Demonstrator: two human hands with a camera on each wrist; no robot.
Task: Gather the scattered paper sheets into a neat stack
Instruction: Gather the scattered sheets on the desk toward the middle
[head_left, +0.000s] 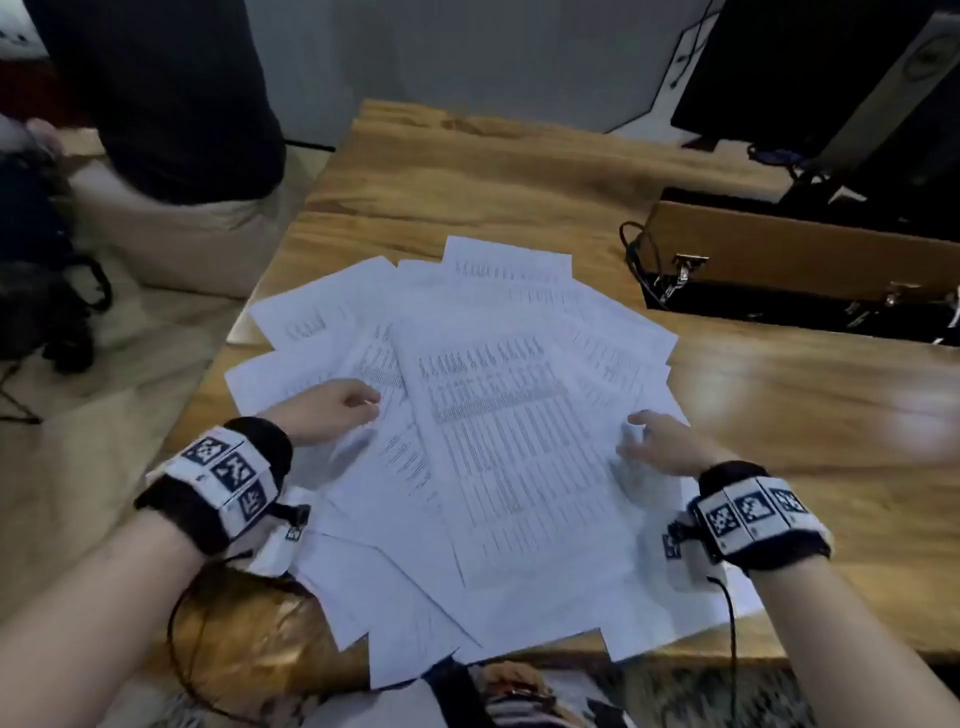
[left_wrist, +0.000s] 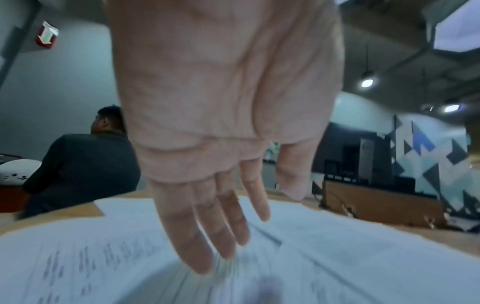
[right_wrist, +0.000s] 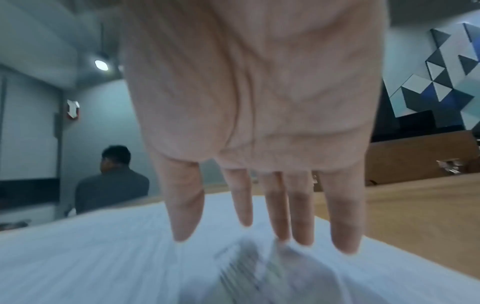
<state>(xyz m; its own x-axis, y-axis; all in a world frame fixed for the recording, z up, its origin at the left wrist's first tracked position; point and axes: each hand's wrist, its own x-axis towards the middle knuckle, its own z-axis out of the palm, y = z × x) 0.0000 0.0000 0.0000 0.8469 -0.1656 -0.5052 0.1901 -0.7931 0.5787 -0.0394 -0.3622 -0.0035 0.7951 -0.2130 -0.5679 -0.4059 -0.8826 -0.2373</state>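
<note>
Both hands, left hand (head_left: 332, 408) & right hand (head_left: 660, 447), fingers straight, flat on scattered paper sheets (head_left: 498, 441), wooden table (head_left: 779, 405).

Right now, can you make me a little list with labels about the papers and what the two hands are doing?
papers: many white printed paper sheets fanned out, overlapping, not yet stacked
table: wooden table; some sheets hang over the near edge
left hand: left hand over the left side of the spread, fingers straight, gripping nothing
right hand: right hand over the right side, fingers straight and spread
also on table: brown box with metal clasps, far right
nearby: another person in dark top, beyond the table
</note>
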